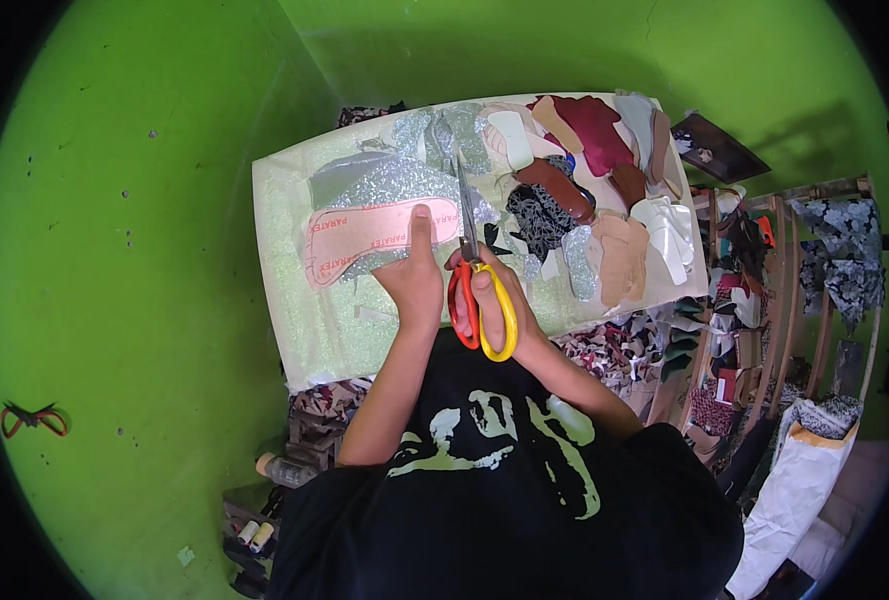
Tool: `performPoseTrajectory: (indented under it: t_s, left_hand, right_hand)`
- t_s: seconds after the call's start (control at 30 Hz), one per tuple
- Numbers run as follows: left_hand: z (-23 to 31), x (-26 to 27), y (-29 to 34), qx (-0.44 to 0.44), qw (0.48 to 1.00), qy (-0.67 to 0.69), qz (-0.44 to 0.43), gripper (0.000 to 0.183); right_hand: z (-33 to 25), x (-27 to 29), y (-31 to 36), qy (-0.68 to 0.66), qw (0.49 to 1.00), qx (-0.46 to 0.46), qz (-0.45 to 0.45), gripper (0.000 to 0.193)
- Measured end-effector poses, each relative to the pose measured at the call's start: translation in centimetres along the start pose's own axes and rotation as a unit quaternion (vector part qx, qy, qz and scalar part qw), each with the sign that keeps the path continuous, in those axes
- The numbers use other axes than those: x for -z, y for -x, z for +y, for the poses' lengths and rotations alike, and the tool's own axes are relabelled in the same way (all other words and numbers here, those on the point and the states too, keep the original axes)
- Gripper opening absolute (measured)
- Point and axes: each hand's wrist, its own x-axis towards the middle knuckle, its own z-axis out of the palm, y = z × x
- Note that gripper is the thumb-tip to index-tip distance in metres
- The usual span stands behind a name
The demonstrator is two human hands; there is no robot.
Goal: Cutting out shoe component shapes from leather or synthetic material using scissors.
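Note:
My left hand (417,275) grips a pale pink insole-shaped sole piece (350,235) with red printing, its thumb pressed flat on top and its other fingers hidden beneath. Silver glitter material (385,185) shows from under the piece along its far and near edges. In my right hand (510,295) is a pair of scissors (472,256) with one red and one yellow handle loop. Their blades point away from me, close beside the right end of the sole piece. Whether the blades are touching the material I cannot tell.
The table (295,335) has a pale glittery cover. On its right lie cut pieces: a brown sole shape (557,190), maroon material (595,130), tan pieces (620,258) and dark shreds (540,220). A wooden rack (780,300) with scraps stands right; green walls (145,250) are close by.

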Motion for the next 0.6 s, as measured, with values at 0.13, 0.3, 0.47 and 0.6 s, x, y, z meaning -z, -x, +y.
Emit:
performPoseTrajectory:
  t_s: [0.13,0.3,0.47,0.6]
  left_hand:
    - [-0.3,0.2,-0.8,-0.010,0.999,0.033,0.017,0.038]
    - [-0.2,0.5,-1.2,0.014,0.996,0.087,-0.009,0.039]
    - [-0.1,0.4,-0.1,0.001,0.996,0.052,-0.077,0.031]
    - [0.5,0.2,0.3,0.009,0.993,0.046,-0.112,0.028]
  right_hand:
    - [-0.1,0.1,0.2,-0.011,0.999,-0.030,-0.016,0.075]
    - [1.0,0.5,-0.2,-0.079,0.996,0.031,0.036,0.051]
    - [-0.4,-0.5,-0.9,-0.113,0.974,0.082,0.180,0.034]
    - [-0.8,-0.5,-1.0,-0.145,0.969,0.067,0.190,0.029]
